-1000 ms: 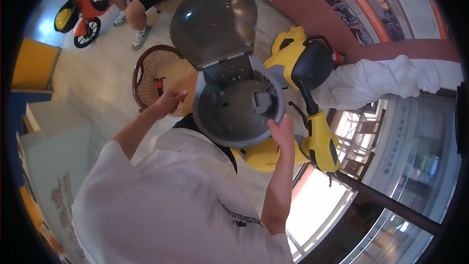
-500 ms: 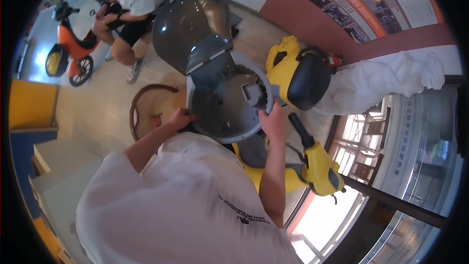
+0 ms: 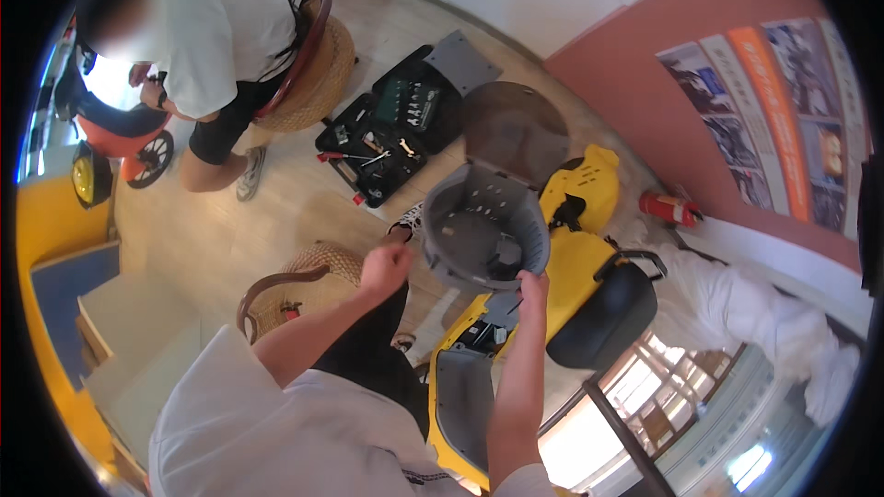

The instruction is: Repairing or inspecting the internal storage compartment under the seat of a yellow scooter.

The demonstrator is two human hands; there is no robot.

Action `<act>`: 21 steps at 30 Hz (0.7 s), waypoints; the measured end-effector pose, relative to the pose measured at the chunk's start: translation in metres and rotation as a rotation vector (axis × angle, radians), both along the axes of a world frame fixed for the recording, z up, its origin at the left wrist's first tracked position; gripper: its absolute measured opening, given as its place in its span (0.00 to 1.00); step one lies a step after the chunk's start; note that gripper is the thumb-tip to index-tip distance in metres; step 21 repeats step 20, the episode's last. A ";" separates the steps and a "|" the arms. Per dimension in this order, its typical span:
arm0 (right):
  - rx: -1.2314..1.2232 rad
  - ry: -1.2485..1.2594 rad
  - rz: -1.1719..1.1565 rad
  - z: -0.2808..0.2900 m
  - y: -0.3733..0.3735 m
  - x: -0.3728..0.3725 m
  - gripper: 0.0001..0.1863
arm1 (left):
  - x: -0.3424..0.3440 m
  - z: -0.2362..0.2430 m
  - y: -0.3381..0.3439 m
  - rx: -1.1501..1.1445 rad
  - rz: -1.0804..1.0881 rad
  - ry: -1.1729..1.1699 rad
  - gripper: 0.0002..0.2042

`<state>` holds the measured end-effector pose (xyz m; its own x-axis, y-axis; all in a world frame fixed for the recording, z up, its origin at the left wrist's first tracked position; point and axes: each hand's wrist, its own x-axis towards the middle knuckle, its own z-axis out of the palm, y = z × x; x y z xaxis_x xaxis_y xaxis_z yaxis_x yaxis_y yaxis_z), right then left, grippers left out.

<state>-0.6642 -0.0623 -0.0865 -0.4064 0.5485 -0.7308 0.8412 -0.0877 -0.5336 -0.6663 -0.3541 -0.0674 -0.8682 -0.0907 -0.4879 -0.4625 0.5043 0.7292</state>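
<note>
My right hand is closed on the near right rim of a grey plastic storage bin. A smoky see-through lid stands swung open at the bin's far side. Inside the bin sits a small dark part, and slots pierce its far wall. Left of the bin and apart from it, my left hand is curled into a fist, with nothing seen in it. Beneath the bin is a yellow electric scooter with an uncovered compartment and a black seat or case at its right.
An open tool case with sockets and wrenches lies on the floor ahead. At left another person sits bent forward on a wicker chair. A second wicker chair stands beside my left arm. A fire extinguisher rests by the wall.
My left hand has let go of the bin's rim and drawn off to the left. The bin has shifted forward and right in view, and my view has turned, bringing the tool case into sight.
</note>
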 end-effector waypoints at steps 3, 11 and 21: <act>-0.112 -0.017 -0.158 -0.089 0.014 -0.019 0.12 | 0.024 -0.052 0.014 -0.146 -0.212 -0.089 0.09; -0.383 -0.009 -0.488 -0.323 0.077 -0.085 0.07 | 0.006 -0.090 0.038 -0.161 -0.413 -0.053 0.06; -0.538 0.493 -0.223 -0.447 0.067 -0.120 0.25 | 0.028 -0.114 0.043 -0.117 -0.532 0.072 0.04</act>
